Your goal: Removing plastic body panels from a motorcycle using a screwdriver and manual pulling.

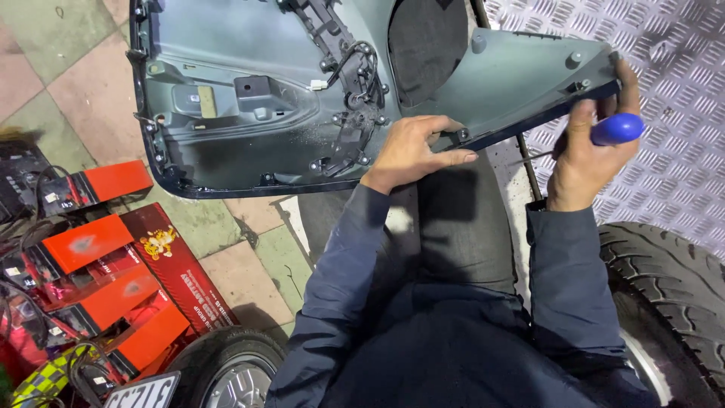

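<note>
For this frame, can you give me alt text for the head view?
A person's left hand rests on a large grey plastic body panel lying inside-up across their lap, while the right hand grips its edge and a blue-handled screwdriver. Tyres and red boxes surround them.

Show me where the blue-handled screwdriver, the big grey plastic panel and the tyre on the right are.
blue-handled screwdriver (617,128), head view, on the blue handle held in the right hand.
grey plastic panel (226,143), head view, on its bare inner face.
tyre (672,279), head view, on the tread.
</note>
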